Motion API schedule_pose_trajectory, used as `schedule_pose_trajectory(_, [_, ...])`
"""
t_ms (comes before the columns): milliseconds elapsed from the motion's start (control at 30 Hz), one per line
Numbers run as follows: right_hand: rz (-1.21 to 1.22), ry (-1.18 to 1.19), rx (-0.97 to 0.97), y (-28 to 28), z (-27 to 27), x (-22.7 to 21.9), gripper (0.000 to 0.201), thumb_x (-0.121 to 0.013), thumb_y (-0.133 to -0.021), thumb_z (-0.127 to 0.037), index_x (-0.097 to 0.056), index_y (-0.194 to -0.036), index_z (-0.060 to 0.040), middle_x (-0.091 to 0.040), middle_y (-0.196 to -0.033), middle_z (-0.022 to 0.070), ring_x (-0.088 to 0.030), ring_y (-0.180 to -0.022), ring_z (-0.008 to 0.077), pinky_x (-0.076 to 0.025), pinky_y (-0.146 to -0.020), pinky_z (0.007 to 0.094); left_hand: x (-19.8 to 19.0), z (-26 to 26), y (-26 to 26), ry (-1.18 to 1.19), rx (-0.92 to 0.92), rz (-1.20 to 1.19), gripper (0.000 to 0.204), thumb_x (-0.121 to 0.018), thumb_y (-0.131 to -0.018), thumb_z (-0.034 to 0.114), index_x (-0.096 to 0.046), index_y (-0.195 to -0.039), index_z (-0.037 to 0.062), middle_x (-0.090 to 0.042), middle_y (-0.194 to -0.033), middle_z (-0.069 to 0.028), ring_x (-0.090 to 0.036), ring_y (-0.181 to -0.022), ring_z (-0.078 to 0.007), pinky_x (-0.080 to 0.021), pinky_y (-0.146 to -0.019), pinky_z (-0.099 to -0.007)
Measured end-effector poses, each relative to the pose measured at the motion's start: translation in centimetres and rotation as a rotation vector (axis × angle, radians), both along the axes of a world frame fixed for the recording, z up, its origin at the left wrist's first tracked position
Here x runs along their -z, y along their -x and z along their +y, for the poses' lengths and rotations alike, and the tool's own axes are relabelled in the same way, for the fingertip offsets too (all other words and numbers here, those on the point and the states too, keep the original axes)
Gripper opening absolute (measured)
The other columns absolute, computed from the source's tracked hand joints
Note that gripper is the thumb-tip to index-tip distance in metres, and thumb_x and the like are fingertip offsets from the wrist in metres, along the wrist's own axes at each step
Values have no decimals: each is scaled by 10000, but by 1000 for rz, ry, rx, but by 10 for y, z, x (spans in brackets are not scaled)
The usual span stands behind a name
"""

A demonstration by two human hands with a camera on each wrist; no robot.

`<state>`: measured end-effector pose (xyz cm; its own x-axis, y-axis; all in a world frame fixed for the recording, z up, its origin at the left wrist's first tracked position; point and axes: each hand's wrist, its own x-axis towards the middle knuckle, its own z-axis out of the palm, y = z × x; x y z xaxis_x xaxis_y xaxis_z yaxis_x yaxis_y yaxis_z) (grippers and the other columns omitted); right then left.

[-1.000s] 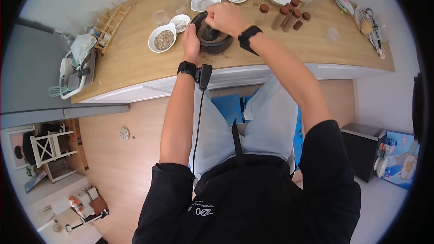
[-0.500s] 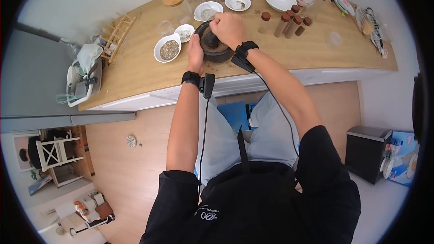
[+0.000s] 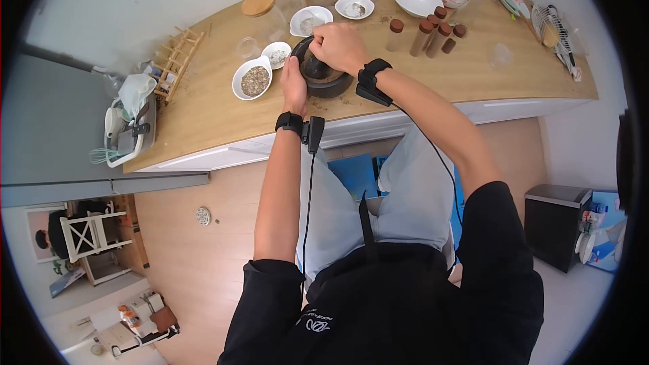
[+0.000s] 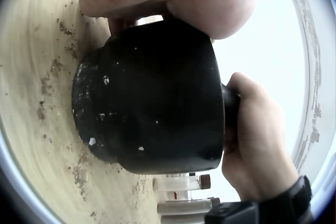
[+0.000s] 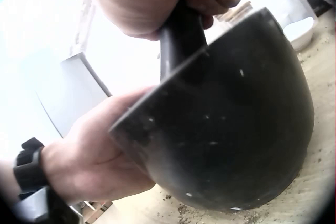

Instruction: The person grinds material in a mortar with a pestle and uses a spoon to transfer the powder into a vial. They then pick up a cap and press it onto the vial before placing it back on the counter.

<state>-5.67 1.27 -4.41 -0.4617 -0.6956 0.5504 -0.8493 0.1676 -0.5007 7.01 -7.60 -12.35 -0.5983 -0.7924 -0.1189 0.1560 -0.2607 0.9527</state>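
Pestle [image 3: 312,67]: our right hand [image 3: 341,49] grips it
Mortar [image 3: 329,90]: left hand [image 3: 293,86] braces; finger curl unclear
Powder [image 3: 330,77]: tilting might spill it

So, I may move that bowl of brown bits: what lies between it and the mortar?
In the head view, the left hand lies between, against the side of the mortar; a narrow strip of tabletop separates hand from bowl.

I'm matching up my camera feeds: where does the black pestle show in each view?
Head: upper middle, the pestle in the mortar, under the right hand.
Left wrist: right of centre, the pestle showing briefly past the rim.
Right wrist: upper middle, the pestle rising behind the rim.
Shared landmark: the mortar, large in both wrist views.
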Motion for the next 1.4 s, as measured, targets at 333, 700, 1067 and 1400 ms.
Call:
schedule_pose_trajectory(333, [-137,-5,66,8,-8,9,150,-637,-750,-217,-671,-682,-88,-665,-693,149,-646,-658,366,-517,-620,475,-1,2,-4,47,-1,-46,566,-451,-1052,333,-401,-1465,-51,-479,-1467,-120,-455,-1317,-199,-330,-1108,-314])
schedule_pose_trajectory(700, [-10,149,5,10,-19,7,197,-632,-775,-161,-602,-638,-23,-617,-645,174,-603,-607,374,-481,-581,454,1,1,-2,49,15,-20,524,-435,-1060,331,-444,-1430,-41,-514,-1412,-95,-488,-1254,-176,-360,-1082,-329])
schedule_pose_trajectory(1067, [217,48,0,18,-13,-2,169,-614,-815,-177,-647,-700,-58,-634,-721,118,-630,-634,353,-502,-573,458,-8,4,-5,79,4,-95,544,-421,-1063,343,-419,-1451,-38,-488,-1448,-98,-464,-1289,-190,-337,-1099,-321])
schedule_pose_trajectory(1400, [240,-187,-177,3,-29,-15,163,-644,-797,-170,-622,-888,-37,-636,-848,174,-665,-823,380,-538,-696,485,4,0,1,122,-6,-86,536,-430,-1049,352,-455,-1446,-7,-527,-1432,-168,-478,-1328,-252,-350,-1093,-330])
